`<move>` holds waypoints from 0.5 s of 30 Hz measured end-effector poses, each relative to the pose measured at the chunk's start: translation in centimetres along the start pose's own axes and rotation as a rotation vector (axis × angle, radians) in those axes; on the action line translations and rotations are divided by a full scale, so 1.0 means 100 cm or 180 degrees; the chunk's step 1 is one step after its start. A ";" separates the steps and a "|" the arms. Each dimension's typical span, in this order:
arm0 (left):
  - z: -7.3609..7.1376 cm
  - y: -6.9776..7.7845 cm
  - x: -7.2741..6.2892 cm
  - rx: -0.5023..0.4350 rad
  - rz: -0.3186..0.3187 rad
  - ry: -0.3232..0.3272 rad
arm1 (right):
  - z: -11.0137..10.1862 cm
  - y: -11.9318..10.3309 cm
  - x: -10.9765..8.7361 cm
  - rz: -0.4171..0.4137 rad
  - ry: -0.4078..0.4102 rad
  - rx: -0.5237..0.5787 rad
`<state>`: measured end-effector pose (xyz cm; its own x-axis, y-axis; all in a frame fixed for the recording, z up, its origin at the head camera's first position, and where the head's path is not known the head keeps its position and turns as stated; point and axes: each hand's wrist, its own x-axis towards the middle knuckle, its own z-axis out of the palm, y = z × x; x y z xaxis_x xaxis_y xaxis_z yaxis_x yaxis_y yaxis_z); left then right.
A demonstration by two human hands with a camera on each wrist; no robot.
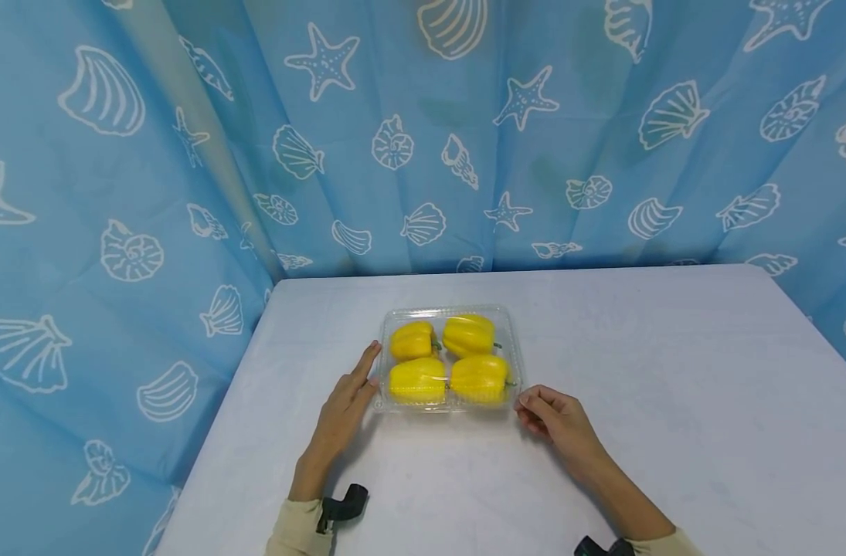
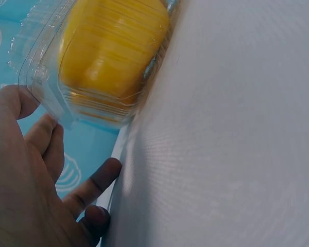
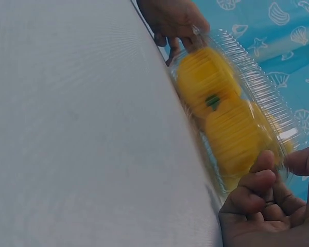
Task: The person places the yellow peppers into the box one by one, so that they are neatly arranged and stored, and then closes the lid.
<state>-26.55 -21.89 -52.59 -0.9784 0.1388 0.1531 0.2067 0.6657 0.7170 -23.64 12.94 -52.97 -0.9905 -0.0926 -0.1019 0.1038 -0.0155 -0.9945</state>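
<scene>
A clear plastic clamshell box (image 1: 450, 410) with its lid down lies on the white table, with several yellow bell peppers (image 1: 480, 378) inside. My left hand (image 1: 341, 405) is at the box's left side, its fingers fairly straight and its thumb and fingertips touching the rim, as the left wrist view also shows (image 2: 36, 170). At the near right corner, my right hand (image 1: 560, 421) pinches the rim between thumb and index finger, the other fingers curled below. Through the ribbed wall in the right wrist view, a green stem shows on one pepper (image 3: 208, 82).
The table (image 1: 673, 371) has a white cover. Blue curtains (image 1: 409, 177) with white shells and starfish hang behind it and along the left. A black wrist camera (image 1: 346, 503) is strapped over each beige sleeve.
</scene>
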 end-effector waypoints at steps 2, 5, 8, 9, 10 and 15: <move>-0.001 0.001 0.000 -0.0005 -0.0007 0.0002 | 0.000 0.002 0.001 -0.0177 0.0032 -0.0123; -0.001 0.001 0.000 0.0006 -0.0011 0.0007 | -0.003 0.005 0.003 -0.0537 0.0020 -0.0288; 0.000 0.000 0.000 0.0020 0.0001 -0.0004 | -0.007 0.008 0.007 -0.0911 -0.0099 -0.0371; 0.000 0.000 0.001 0.0021 0.0000 -0.0009 | -0.008 0.009 0.008 -0.0993 -0.0129 -0.0404; 0.000 0.000 0.001 0.0019 0.0001 -0.0012 | -0.009 0.009 0.008 -0.1086 -0.0149 -0.0475; 0.000 0.001 0.001 0.0029 0.0006 -0.0004 | -0.004 -0.014 0.000 -0.1459 -0.0105 -0.0990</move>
<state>-26.62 -21.82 -52.56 -0.9780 0.1410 0.1538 0.2086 0.6722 0.7104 -23.77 13.32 -51.60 -0.9241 -0.1768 0.3388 -0.3737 0.2327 -0.8979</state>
